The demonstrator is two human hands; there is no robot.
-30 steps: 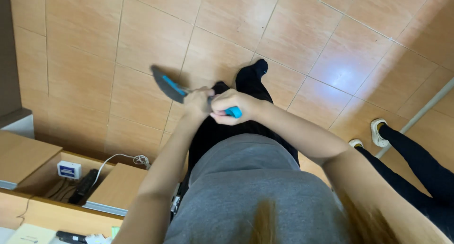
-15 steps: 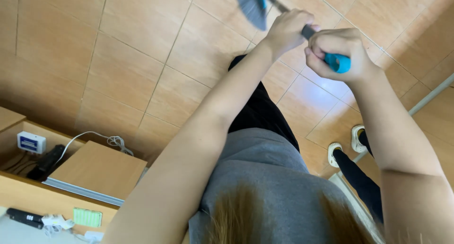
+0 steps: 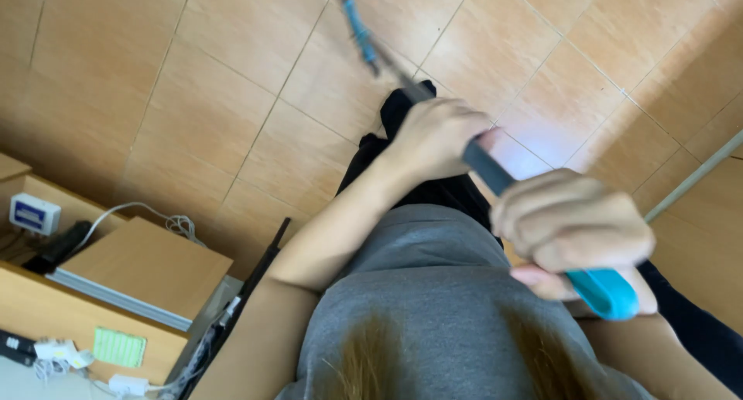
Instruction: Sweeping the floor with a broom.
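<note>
At far left, a wooden desk [image 3: 147, 272] with a white cable [image 3: 128, 210] and a small white box [image 3: 33, 212] in its open compartment. Below, a green card [image 3: 119, 346] on the desk edge. In the middle, over tiled floor [image 3: 232, 82], left hand [image 3: 435, 139] closed around the dark shaft of a racket [image 3: 484, 166], head blurred toward the top. At right, closer to the camera, right hand [image 3: 571, 228] wrapped tight around the blue handle end [image 3: 606, 291]. Racket held in the air above gray shirt [image 3: 433, 307].
</note>
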